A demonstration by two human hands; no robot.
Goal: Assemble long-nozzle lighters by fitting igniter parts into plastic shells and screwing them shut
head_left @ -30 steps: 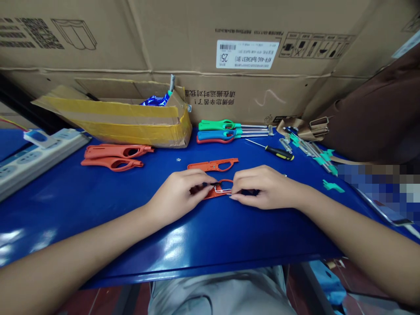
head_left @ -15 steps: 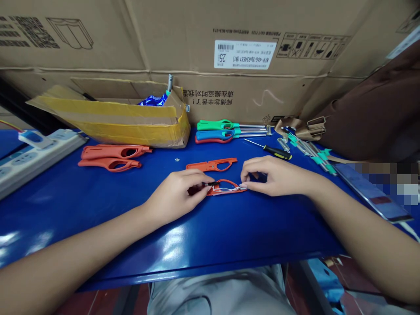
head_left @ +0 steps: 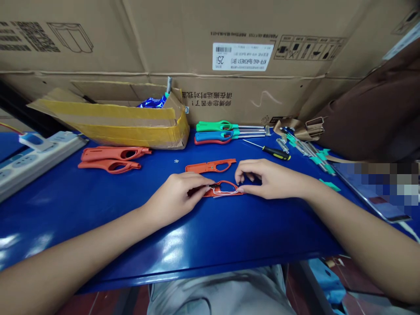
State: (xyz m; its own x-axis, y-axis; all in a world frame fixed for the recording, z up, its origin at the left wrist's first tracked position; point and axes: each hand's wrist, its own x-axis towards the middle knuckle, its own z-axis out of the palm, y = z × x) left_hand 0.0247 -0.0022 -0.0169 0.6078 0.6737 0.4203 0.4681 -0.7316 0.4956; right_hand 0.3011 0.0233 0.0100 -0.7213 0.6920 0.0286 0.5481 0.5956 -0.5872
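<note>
In the head view, an orange lighter casing half point(head_left: 226, 193) lies on the blue table with its inside facing up. White wires point(head_left: 225, 190) run along it below the trigger loop. My left hand point(head_left: 183, 190) pinches its left end, where a small dark part point(head_left: 214, 186) shows at the fingertips; the rest there is hidden. My right hand point(head_left: 259, 178) curves over the narrow right end. Its thumb touches the wires there, while the other fingertips are raised, a little apart from the thumb. Just behind lies a second orange casing half point(head_left: 210, 167).
Orange casings point(head_left: 111, 158) lie left, near a power strip point(head_left: 36, 159). Behind are a taped cardboard box point(head_left: 131, 127) and assembled lighters point(head_left: 216, 132). To the right lie a screwdriver point(head_left: 277, 152), metal tubes with teal ends point(head_left: 311, 153), a teal piece point(head_left: 330, 185) and a phone point(head_left: 370, 197).
My right hand has shifted slightly left, and its fingertips have lifted from the thumb. A teal piece now shows beside my right forearm. My left hand stays on the casing.
</note>
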